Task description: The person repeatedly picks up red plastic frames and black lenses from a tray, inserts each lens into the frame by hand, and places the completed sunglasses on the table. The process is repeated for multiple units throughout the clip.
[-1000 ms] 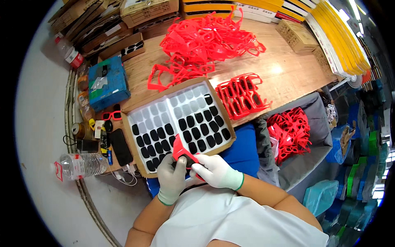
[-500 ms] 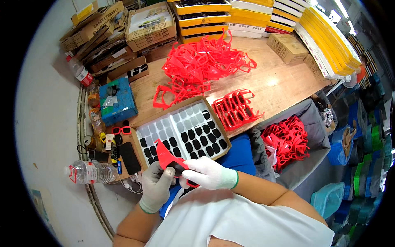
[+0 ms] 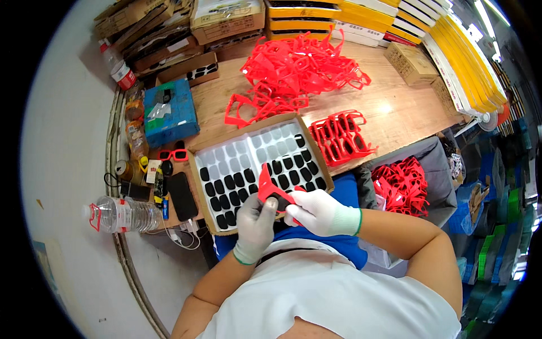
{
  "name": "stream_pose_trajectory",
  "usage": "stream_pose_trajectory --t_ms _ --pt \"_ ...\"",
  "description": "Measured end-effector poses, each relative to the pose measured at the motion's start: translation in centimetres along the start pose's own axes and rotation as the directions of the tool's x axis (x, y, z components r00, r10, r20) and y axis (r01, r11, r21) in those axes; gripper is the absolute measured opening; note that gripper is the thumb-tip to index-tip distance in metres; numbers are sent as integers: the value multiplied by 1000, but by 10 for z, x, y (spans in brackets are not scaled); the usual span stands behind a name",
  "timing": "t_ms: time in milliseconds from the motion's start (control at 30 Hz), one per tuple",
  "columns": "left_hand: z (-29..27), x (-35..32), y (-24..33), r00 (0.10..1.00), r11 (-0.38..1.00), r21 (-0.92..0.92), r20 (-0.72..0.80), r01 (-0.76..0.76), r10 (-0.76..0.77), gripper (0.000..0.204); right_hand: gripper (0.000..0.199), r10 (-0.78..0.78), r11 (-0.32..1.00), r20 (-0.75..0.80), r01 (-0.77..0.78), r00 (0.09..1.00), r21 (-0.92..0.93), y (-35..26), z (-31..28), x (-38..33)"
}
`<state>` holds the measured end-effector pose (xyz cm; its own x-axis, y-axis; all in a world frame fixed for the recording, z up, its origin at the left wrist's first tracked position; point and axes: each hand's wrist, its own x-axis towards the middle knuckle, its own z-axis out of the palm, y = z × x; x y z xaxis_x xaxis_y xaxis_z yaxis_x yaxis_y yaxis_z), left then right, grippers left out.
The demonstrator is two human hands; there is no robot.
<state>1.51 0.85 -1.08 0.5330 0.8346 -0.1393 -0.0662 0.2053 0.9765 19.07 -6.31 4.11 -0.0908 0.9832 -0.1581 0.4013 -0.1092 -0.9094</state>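
A red sunglasses frame (image 3: 265,183) is held between my two gloved hands, over the near edge of the lens tray. My left hand (image 3: 255,223) is closed on one side, its thumb pressing by a dark lens (image 3: 280,202). The fingers of my right hand (image 3: 322,212) pinch the other side, partly hiding the frame. Beneath and beyond lies a cardboard tray (image 3: 199,186) with rows of black lenses (image 3: 228,182) on a white liner. Right of it, several red sunglasses with dark lenses (image 3: 340,135) stand lined up on the wooden table (image 3: 384,121).
A tangled pile of red frames (image 3: 299,68) lies behind the tray. A grey-lined bin (image 3: 440,189) at the right holds more red frames. On the left are a blue box (image 3: 169,116), a phone (image 3: 182,196) and a large plastic bottle (image 3: 127,214). Stacked yellow-and-white trays (image 3: 463,62) stand at the back.
The whole view has shifted. Relative to the tray, my hands and the red frame have moved right and slightly farther away, uncovering more lenses at its near left. Both hands still grip the frame.
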Motion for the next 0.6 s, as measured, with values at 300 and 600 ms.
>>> stream_pose_trajectory --t_ms 300,600 --pt "-36 -8 4 998 997 61 -39 41 -39 23 17 111 965 -114 -79 987 252 -16 53 12" --pt "-54 -27 -19 989 990 -64 -71 127 -131 20 16 106 957 -149 -60 983 285 -4 88 6"
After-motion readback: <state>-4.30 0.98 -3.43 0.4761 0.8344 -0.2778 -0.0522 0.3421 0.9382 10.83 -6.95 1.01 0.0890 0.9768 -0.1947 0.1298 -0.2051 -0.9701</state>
